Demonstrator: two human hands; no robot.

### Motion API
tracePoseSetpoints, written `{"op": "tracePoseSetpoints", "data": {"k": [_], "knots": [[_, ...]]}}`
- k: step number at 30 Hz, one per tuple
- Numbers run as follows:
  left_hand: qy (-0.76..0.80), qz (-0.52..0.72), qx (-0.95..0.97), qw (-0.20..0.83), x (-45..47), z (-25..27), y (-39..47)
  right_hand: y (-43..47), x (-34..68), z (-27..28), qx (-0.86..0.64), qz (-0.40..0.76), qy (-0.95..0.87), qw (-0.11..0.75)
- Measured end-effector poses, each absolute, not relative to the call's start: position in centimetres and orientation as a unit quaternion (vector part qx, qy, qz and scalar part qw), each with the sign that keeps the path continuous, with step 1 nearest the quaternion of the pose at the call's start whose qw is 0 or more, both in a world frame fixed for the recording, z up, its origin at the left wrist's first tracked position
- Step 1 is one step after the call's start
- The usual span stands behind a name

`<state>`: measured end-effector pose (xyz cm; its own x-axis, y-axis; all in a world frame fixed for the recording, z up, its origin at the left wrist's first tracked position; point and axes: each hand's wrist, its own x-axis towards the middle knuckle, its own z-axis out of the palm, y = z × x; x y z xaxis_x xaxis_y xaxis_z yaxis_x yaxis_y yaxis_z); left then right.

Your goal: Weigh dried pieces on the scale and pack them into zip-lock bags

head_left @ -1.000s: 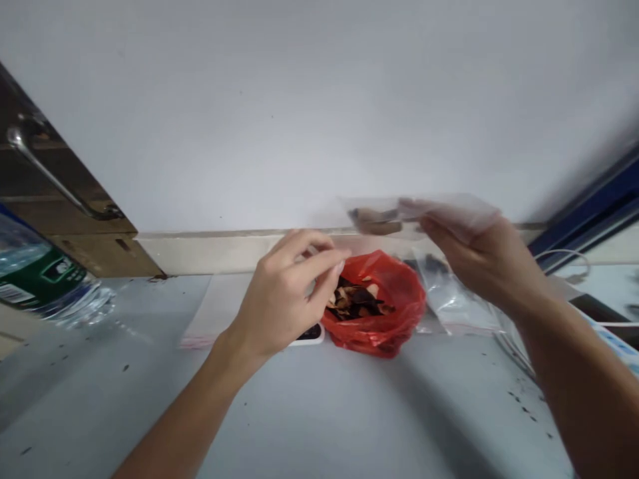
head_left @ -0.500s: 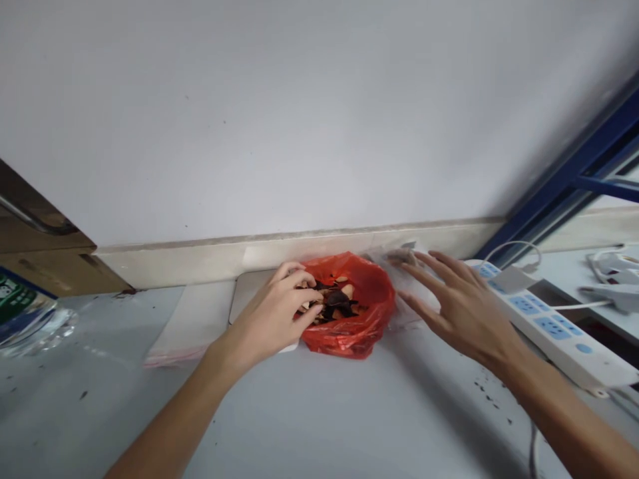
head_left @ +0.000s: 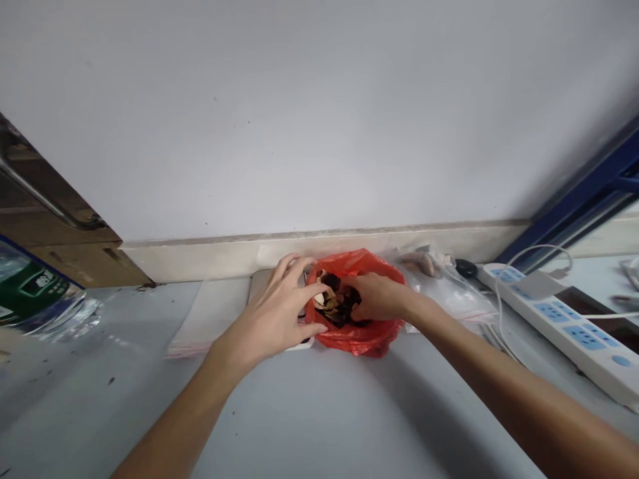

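Red plastic makes up the bag (head_left: 362, 342), which stands with its mouth up on the grey-blue table (head_left: 319, 412), near the foot of the wall (head_left: 319, 133) at twelve o'clock. Dark brown and cream pieces (head_left: 340, 311) lie inside it.

The right arm comes in from four o'clock, and the right hand (head_left: 377, 297) reaches into the mouth. Its fingertips are hidden among the pieces, so whether it grips any cannot be told. At the bag's nine o'clock edge is the left hand (head_left: 277, 313), fingers curved and spread, thumb well apart from the rest; nothing shows held in it.

Partly under the left hand, just beside the bag, lies a flat device (head_left: 258, 287) with a silvery top. Farther toward nine are pale plastic sheets (head_left: 207, 316) with a pinkish edge, then a bottle (head_left: 40, 286) with a green label. Wooden drawers (head_left: 60, 206) stand between nine and ten.

Near the bag at two to three lies clear packaging (head_left: 449, 299), brownish bits (head_left: 424, 261) at its far end. A power strip (head_left: 569, 326) slants beyond it at three.
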<state>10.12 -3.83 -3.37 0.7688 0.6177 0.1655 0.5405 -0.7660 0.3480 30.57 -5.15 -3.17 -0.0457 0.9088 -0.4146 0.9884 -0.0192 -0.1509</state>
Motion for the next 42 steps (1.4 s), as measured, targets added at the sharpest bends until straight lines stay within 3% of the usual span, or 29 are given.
{"op": "tracePoseSetpoints", "data": {"k": [10, 19, 25, 32, 42], "knots": [[0.328, 0.167, 0.91, 0.188, 7.1, -1.5, -2.7, -4.9, 33.6, 0.3, 0.663, -0.203, 0.721, 0.023], [0.473, 0.02, 0.86, 0.191, 0.8, 0.2, -0.9, -4.0, 30.1, 3.8, 0.588, -0.208, 0.773, -0.118], [0.561, -0.081, 0.794, 0.221, -2.1, 0.0, 0.1, -1.2, 22.5, 1.8, 0.569, -0.246, 0.783, -0.049], [0.567, -0.084, 0.788, 0.225, -2.5, -0.4, 0.2, 0.1, 19.2, -1.7, 0.586, -0.231, 0.776, 0.032], [0.573, -0.154, 0.767, 0.243, -1.8, -0.7, 0.3, -1.4, 20.8, -0.6, 0.611, -0.202, 0.765, 0.002]]}}
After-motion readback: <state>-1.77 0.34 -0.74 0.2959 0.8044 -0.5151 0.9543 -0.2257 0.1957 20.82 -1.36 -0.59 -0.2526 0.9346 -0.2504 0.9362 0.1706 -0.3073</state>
